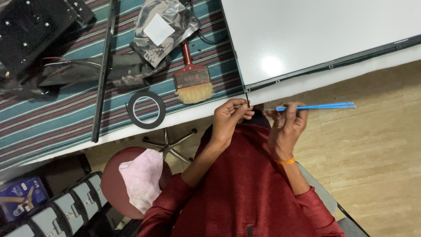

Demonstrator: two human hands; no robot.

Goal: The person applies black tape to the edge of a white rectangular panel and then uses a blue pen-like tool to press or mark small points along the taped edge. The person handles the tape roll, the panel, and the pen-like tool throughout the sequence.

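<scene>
Head view: right hand [287, 125] fingers pinch blue screwdriver [318, 106]; left hand [230, 116] fingers pinch panel corner [246, 94].

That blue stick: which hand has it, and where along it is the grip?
The right hand holds the blue stick pinched near its left end. The left hand pinches something thin and dark at the white panel corner.

Beige tiled floor [377, 166], red stool [115, 175]
</scene>
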